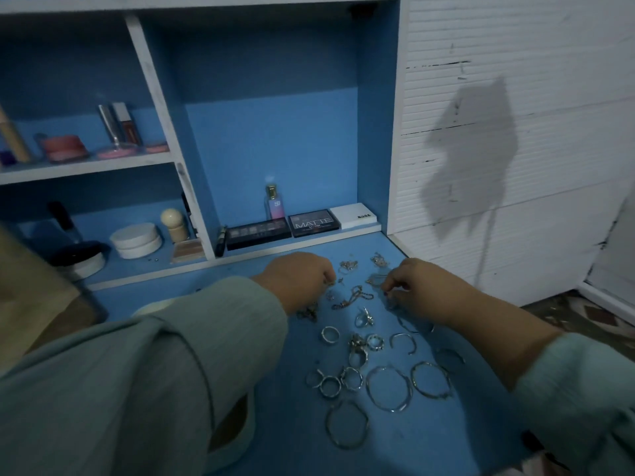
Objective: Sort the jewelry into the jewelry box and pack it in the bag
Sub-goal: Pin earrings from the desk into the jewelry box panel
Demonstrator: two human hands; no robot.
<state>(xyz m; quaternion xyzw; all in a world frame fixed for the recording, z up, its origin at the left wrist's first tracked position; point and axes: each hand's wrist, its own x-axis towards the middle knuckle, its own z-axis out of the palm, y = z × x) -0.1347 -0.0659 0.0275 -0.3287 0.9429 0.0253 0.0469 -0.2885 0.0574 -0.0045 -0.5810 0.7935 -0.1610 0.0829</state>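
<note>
Left grip [297, 281] curled, fingertips down among small pieces; can't tell what it pinches. Right grip [417, 286] same, can't tell. I see rings [330, 334], bangles [389, 388], chains [354, 297] spread on blue table [395, 441] between them.

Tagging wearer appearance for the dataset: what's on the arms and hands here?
Both arms wear long, loose sleeves of pale grey-green fabric with a fine ribbed texture: left sleeve, right sleeve. Left hand and right hand are bare: no gloves, no watch visible.
</note>
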